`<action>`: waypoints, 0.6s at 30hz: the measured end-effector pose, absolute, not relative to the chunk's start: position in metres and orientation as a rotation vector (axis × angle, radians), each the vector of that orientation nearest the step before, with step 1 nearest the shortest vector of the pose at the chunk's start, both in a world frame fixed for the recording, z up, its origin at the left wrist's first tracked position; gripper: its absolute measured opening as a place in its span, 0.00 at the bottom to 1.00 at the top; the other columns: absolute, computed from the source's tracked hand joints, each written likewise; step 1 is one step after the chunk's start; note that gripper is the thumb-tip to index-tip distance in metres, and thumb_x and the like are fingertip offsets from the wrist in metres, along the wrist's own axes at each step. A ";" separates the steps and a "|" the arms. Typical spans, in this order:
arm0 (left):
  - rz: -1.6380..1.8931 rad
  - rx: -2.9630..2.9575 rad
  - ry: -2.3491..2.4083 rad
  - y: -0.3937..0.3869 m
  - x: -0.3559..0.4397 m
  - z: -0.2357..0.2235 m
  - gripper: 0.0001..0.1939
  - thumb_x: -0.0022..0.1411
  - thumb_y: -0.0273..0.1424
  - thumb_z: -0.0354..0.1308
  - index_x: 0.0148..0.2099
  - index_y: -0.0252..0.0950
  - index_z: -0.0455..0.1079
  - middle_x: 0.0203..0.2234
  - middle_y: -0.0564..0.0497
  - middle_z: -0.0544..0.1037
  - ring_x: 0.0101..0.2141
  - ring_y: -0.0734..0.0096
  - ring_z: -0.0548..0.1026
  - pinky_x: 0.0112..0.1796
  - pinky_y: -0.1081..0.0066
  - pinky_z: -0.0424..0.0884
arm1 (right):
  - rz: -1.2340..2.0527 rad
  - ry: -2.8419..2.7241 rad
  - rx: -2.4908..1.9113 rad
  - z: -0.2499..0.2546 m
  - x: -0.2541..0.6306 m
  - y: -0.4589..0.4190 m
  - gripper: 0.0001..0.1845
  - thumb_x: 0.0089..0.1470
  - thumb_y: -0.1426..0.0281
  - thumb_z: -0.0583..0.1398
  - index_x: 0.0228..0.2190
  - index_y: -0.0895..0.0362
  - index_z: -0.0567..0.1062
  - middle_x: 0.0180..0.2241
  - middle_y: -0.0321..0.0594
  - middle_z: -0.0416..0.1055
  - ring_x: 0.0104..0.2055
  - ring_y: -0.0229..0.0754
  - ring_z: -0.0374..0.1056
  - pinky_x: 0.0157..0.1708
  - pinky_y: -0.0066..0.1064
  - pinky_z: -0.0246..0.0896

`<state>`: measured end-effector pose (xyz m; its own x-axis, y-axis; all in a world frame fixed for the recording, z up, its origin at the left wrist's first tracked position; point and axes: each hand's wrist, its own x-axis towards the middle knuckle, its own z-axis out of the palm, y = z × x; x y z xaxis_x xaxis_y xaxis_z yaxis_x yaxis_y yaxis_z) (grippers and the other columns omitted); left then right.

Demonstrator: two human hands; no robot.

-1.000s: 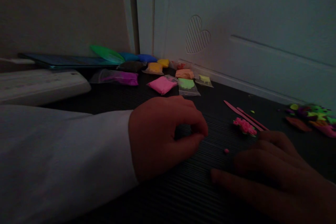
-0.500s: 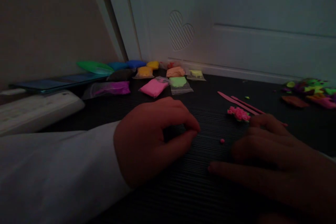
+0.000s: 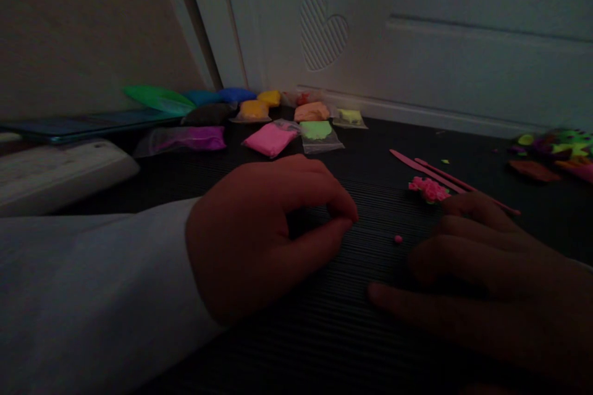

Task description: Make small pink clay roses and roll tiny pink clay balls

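Note:
My left hand rests palm down on the dark ribbed tabletop. Its thumb and forefinger tips meet in a pinch; anything between them is too small or hidden to make out. Opposite it lies my right hand, fingers apart, with one finger stretched toward the left and its tip on the table. Between the hands sits a tiny pink clay ball, touched by neither. A cluster of pink clay roses with bits of green lies just beyond my right fingers. Behind it are a pink modelling knife and a thin pink clay tool.
Several bags of coloured clay, among them a pink one and a purple one, lie toward the back. At left are a white power strip and a flat dark device. Colourful clay pieces sit far right, before a white panel.
The view has tilted down slightly and shifted, so the background sits higher. Both hands keep nearly the same pose, and the pink ball stays between them.

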<state>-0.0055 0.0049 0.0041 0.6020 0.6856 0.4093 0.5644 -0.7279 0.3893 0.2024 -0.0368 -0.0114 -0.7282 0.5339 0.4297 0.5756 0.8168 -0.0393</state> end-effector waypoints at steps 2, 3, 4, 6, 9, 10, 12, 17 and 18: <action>0.815 2.610 1.041 0.005 -0.006 0.004 0.05 0.49 0.27 0.53 0.30 0.38 0.70 0.26 0.59 0.72 0.29 0.79 0.69 0.33 0.78 0.63 | -0.110 -2.644 -0.789 -0.011 0.204 -0.035 0.16 0.52 0.58 0.49 0.40 0.47 0.69 0.24 0.34 0.65 0.25 0.39 0.57 0.36 0.45 0.46; 0.823 2.608 1.047 0.005 -0.006 0.004 0.05 0.49 0.27 0.53 0.30 0.38 0.70 0.26 0.59 0.72 0.29 0.79 0.69 0.33 0.79 0.63 | -0.109 -2.666 -0.773 -0.011 0.205 -0.034 0.19 0.52 0.56 0.47 0.41 0.48 0.69 0.25 0.35 0.65 0.26 0.39 0.57 0.37 0.46 0.46; 0.820 2.609 1.051 0.005 -0.005 0.004 0.05 0.49 0.27 0.53 0.30 0.38 0.70 0.26 0.59 0.72 0.29 0.79 0.69 0.33 0.79 0.62 | -0.109 -2.678 -0.769 -0.011 0.206 -0.034 0.20 0.52 0.54 0.46 0.41 0.48 0.69 0.25 0.35 0.65 0.26 0.40 0.58 0.38 0.46 0.45; 0.803 2.614 1.053 0.004 -0.006 0.004 0.06 0.49 0.27 0.53 0.31 0.38 0.70 0.27 0.59 0.73 0.29 0.79 0.69 0.33 0.79 0.62 | -0.115 -2.682 -0.774 -0.011 0.207 -0.034 0.20 0.52 0.55 0.47 0.41 0.47 0.68 0.25 0.34 0.65 0.27 0.40 0.58 0.39 0.46 0.44; 0.779 2.620 1.050 0.004 -0.006 0.005 0.06 0.50 0.28 0.53 0.31 0.38 0.70 0.27 0.59 0.73 0.30 0.79 0.69 0.33 0.79 0.62 | -0.117 -2.685 -0.769 -0.012 0.207 -0.035 0.19 0.52 0.55 0.48 0.41 0.47 0.68 0.25 0.33 0.65 0.27 0.40 0.58 0.40 0.45 0.43; 0.783 2.619 1.048 0.004 -0.007 0.006 0.06 0.50 0.28 0.53 0.31 0.38 0.70 0.27 0.59 0.73 0.30 0.79 0.69 0.33 0.79 0.62 | -0.117 -2.683 -0.767 -0.012 0.207 -0.035 0.19 0.52 0.56 0.48 0.41 0.47 0.68 0.25 0.33 0.65 0.27 0.40 0.58 0.40 0.44 0.44; 0.791 2.618 1.042 0.005 -0.008 0.006 0.06 0.50 0.28 0.53 0.31 0.39 0.70 0.27 0.59 0.73 0.30 0.79 0.69 0.33 0.79 0.62 | -0.119 -2.678 -0.767 -0.012 0.207 -0.035 0.18 0.52 0.56 0.47 0.41 0.47 0.69 0.25 0.34 0.65 0.27 0.40 0.58 0.39 0.44 0.44; 0.796 2.613 1.047 0.005 -0.008 0.004 0.06 0.49 0.27 0.53 0.30 0.39 0.70 0.27 0.59 0.73 0.30 0.78 0.69 0.33 0.78 0.63 | -0.035 -2.701 -0.784 -0.010 0.207 -0.034 0.19 0.52 0.56 0.48 0.41 0.47 0.69 0.24 0.34 0.65 0.26 0.40 0.57 0.35 0.43 0.45; 0.808 2.609 1.049 0.005 -0.007 0.004 0.06 0.49 0.27 0.53 0.30 0.39 0.70 0.27 0.59 0.73 0.30 0.78 0.69 0.34 0.78 0.63 | -0.018 -2.704 -0.784 -0.009 0.207 -0.034 0.19 0.52 0.56 0.48 0.41 0.47 0.69 0.25 0.34 0.65 0.26 0.40 0.57 0.34 0.42 0.46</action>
<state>-0.0070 0.0050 0.0035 0.5951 0.6911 0.4101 0.5730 -0.7227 0.3865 0.2072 -0.0336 -0.0091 -0.7965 0.5185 0.3111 0.5226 0.8491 -0.0772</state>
